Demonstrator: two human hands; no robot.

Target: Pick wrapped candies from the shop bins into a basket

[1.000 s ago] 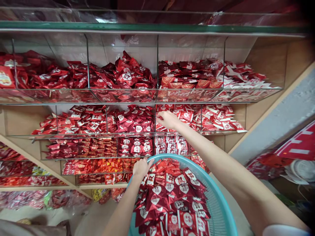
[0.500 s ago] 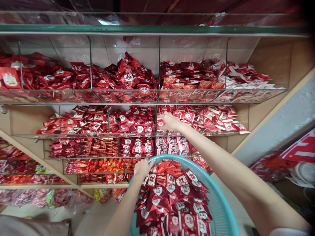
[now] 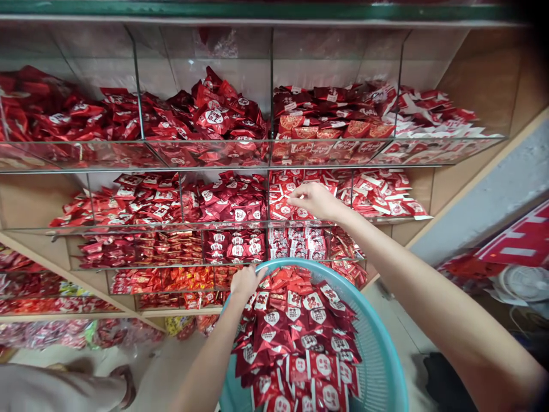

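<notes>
My left hand [image 3: 247, 281] is closed around the far rim of a turquoise plastic basket [image 3: 388, 349]. Inside the basket lie many small red wrapped packets [image 3: 274, 332], some dark red and some brighter red with white patches. My right hand [image 3: 317, 200] hovers at a middle shelf compartment, just over red-and-white packets [image 3: 283, 189]. Its thumb and fingers point left and are drawn together. Whatever they may pinch is hidden against the similar packets behind.
Tiered shelves with glass dividers [image 3: 271, 86] and glass front lips hold heaps of red packets. A wooden side panel [image 3: 476, 97] closes them at the right. At lower left a person's leg and shoe [image 3: 124, 386] show. A white fan [image 3: 523, 283] stands at right.
My right hand has shifted right, and its fingers have drawn back from the packets. The left hand stays on the basket rim. The shelves sit higher in view.
</notes>
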